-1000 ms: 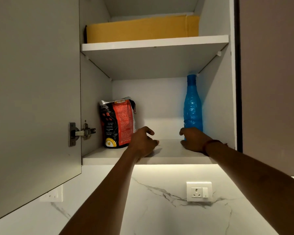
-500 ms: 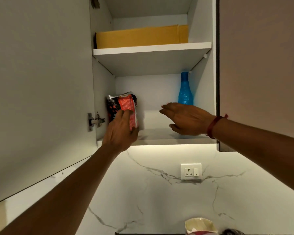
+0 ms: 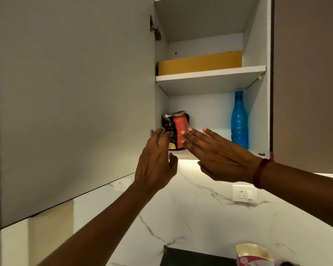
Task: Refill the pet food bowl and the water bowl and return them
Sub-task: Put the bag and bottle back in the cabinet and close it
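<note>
A red and black food pouch [image 3: 176, 127] stands upright at the left of the lower shelf [image 3: 185, 156] in an open wall cabinet. A blue plastic bottle [image 3: 239, 121] stands at the shelf's right end. My left hand [image 3: 156, 160] is raised in front of the pouch's left side, fingers spread, holding nothing. My right hand [image 3: 217, 154] is held flat and open just right of the pouch, fingertips overlapping its right edge; contact is unclear. No bowls are in view.
The grey cabinet door [image 3: 75, 102] hangs open on the left. A yellow-brown box [image 3: 200, 63] lies on the upper shelf. A wall socket [image 3: 242, 193] sits on the marble backsplash. A pale bag [image 3: 252, 254] and a dark surface [image 3: 190, 258] show at the bottom.
Both hands have left the shelf edge and closed in on the pouch; my right hand moved left from the bottle side. The view has dropped and shifted.
</note>
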